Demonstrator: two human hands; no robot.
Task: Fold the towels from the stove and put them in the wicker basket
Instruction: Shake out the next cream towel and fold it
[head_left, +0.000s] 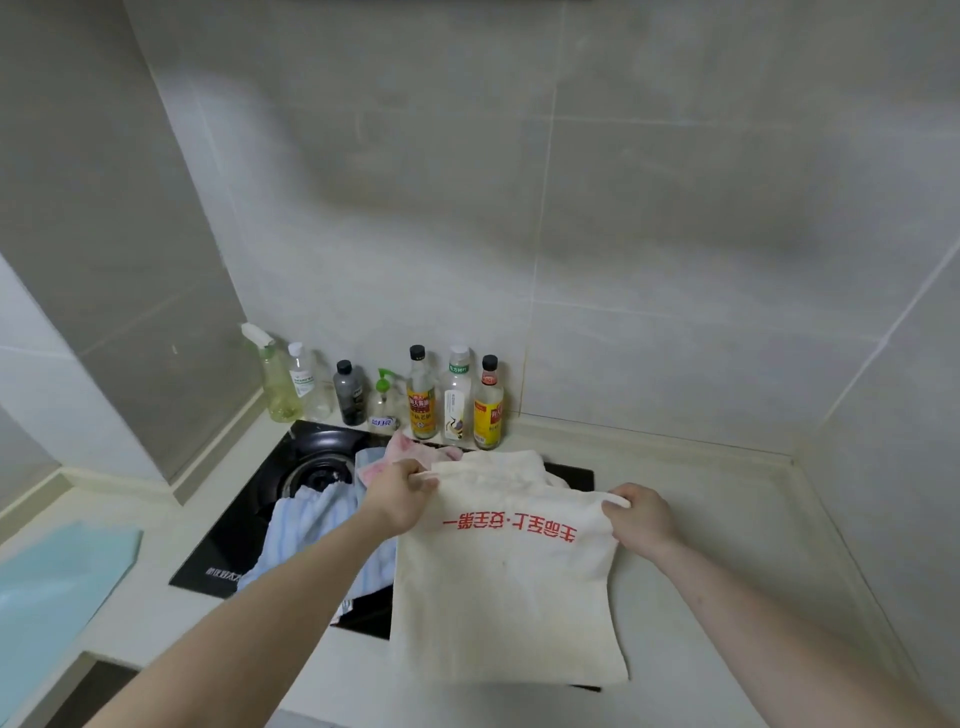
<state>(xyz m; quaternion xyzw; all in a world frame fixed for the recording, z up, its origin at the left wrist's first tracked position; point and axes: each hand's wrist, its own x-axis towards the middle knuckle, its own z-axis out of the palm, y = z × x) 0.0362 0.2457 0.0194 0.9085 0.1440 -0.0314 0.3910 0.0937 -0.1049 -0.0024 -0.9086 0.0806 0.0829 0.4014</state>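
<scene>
Hands are pinching a cream towel (506, 587) (red lettering) by its top corners, left hand (400, 499) and right hand (641, 517), above the black stove (249, 525).

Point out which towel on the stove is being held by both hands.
The cream towel with red lettering, pinched at its top corners by the left hand and right hand; the blue striped towel and pink towel lie untouched.

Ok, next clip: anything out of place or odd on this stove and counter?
Yes. Towels lie heaped on the black stove: a blue striped towel drapes over the burner, with a pink towel bunched behind it. The cream towel that both hands hold has faint stains. The bottles stand upright; nothing is spilled.
</scene>
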